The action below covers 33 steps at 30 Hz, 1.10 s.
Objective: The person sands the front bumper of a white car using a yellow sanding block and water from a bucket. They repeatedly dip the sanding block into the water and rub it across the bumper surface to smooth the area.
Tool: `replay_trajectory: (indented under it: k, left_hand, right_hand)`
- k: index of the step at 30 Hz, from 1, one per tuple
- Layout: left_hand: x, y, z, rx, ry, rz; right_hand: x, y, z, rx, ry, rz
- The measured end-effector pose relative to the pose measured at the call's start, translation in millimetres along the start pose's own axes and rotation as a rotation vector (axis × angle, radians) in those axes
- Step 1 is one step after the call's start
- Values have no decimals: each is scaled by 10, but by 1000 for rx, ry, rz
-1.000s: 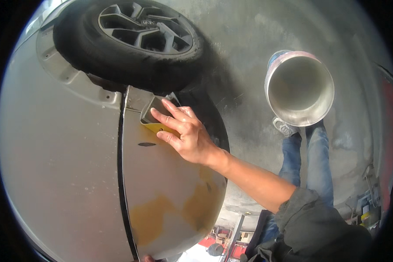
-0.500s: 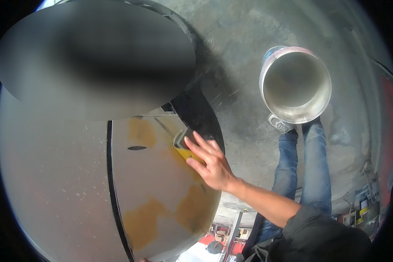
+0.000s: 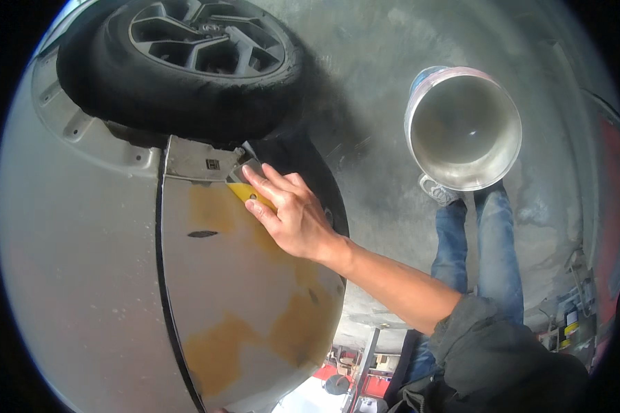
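My right hand [image 3: 289,210] reaches in from the lower right, its fingers closed over a grey sanding block with a yellow face [image 3: 244,191]. A small round hole or dot shows in the yellow part. The block rests against the upper edge of a silver-grey car bumper [image 3: 248,282], beside the dark wheel-arch liner. Ochre patches [image 3: 217,351] and a small dark oval mark [image 3: 202,234] show on the bumper. At the bottom edge, a skin-coloured sliver [image 3: 219,411] may belong to my left hand; its fingers cannot be made out.
Above the bumper is a wheel [image 3: 186,103] with a spoked rim. A dark gap separates the bumper from a grey body panel [image 3: 83,261]. On the concrete floor, a pale bucket [image 3: 465,180] holding cloudy liquid stands by my feet. Tools and bottles [image 3: 568,323] lie at the lower right.
My right hand has moved up and left with the sanding block, toward the bumper's wheel-side edge. The wheel, blurred over before, is now visible. The view has shifted slightly.
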<state>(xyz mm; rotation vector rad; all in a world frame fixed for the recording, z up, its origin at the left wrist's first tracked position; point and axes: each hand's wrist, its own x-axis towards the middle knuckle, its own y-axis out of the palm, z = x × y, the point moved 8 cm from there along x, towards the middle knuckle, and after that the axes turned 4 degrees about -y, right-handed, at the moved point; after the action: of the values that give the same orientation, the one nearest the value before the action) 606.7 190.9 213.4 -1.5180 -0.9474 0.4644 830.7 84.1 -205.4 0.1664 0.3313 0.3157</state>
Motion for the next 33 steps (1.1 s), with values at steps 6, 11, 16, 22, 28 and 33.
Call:
replay_trajectory:
  k: [6,11,16,22,28,33]
  left_hand:
    - [153,-73,177,83,41,-7]
    - [108,-146,95,19,36,-73]
    - [15,-48,-134,-38,109,-136]
    - [-91,-462,389,-180,58,-283]
    - [-182,-157,-194,185,245,-351]
    - [-505,757,-1036,417,883,-106]
  right_hand:
    - [-1418,-262,-405,-125,177,276]
    - [-1029,-1772,-1152,-390,272,108]
    - [-433,-3017,-2460,-1233,214,305]
    - [-214,-3904,-3507,-1516,-56,531]
    - [-414,-3488,-2805,-1654,-220,577]
    - [-716,-2213,-974,-1051,-493,281]
